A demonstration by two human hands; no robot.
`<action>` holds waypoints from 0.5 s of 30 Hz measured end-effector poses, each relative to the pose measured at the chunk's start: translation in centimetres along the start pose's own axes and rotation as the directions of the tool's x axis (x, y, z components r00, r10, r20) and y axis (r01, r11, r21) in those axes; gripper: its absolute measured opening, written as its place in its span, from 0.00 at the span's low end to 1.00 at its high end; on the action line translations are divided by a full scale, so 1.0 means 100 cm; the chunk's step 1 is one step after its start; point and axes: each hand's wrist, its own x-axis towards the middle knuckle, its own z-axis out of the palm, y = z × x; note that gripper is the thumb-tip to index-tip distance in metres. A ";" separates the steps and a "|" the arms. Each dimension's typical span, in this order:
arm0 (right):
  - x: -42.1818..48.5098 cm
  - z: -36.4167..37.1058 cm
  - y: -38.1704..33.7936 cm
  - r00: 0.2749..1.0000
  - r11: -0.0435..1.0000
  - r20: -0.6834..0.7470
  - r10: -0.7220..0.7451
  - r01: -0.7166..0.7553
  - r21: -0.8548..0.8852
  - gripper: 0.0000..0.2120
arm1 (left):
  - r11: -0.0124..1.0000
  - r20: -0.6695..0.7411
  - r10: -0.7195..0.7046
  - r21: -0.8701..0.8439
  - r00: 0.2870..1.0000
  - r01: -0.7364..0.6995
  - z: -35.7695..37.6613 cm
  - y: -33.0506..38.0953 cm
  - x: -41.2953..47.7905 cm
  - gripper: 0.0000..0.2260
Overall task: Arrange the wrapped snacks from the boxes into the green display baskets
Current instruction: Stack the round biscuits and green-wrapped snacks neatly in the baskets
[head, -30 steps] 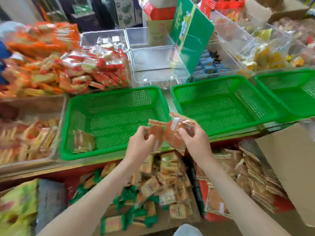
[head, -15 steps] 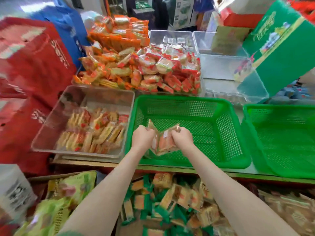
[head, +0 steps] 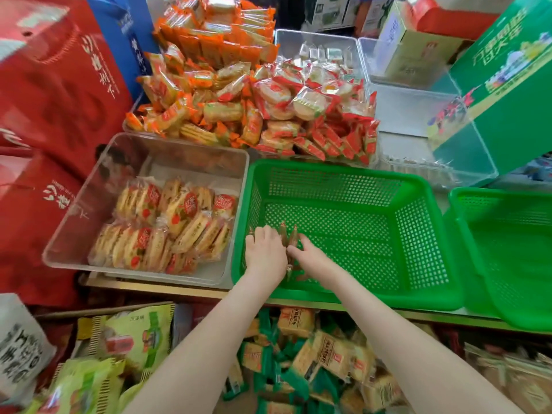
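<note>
A large green basket (head: 328, 166) stands in the middle of the shelf. Both my hands reach into its near-left corner. Between them, several brown wrapped snacks (head: 289, 236) stand on edge on the basket floor. My left hand (head: 264, 252) curls over the packets from the left, and another packet edge shows at its far side. From the right, my right hand (head: 312, 256) holds the same packets, thumb and fingertips against them. A second green basket (head: 507, 234) sits to the right. Below the shelf lies a box of green-and-yellow wrapped snacks (head: 325, 354).
A clear bin (head: 179, 150) of round cracker packs stands left of the basket. Orange and red snack piles (head: 254, 109) rise behind it. Clear bins (head: 418, 115) and a green carton (head: 513, 91) fill the back right. Red bags (head: 50, 100) crowd the left.
The view swung left. Both hands carried the packets from above the shelf edge down into the basket's near-left corner, and the packets now stand on its floor.
</note>
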 end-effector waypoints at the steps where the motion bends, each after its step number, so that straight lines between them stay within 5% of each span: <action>1: 0.000 0.000 -0.002 1.000 1.000 0.004 0.002 -0.002 0.000 0.32 | 1.000 0.016 0.003 0.014 1.000 -0.003 -0.002 -0.003 0.002 0.18; 5: 0.000 -0.001 -0.005 1.000 1.000 0.005 -0.004 0.004 0.023 0.32 | 0.975 0.172 -0.017 -0.216 0.985 0.054 -0.016 -0.004 0.009 0.12; 9: 0.004 0.001 -0.006 1.000 1.000 -0.026 -0.008 0.009 0.024 0.32 | 0.871 0.152 -0.070 -0.473 0.986 0.135 -0.021 -0.004 0.006 0.10; 15: 0.004 -0.003 -0.007 0.999 0.997 0.039 -0.003 0.000 0.079 0.33 | 0.885 0.231 -0.084 -0.430 0.969 0.179 -0.014 -0.002 -0.002 0.13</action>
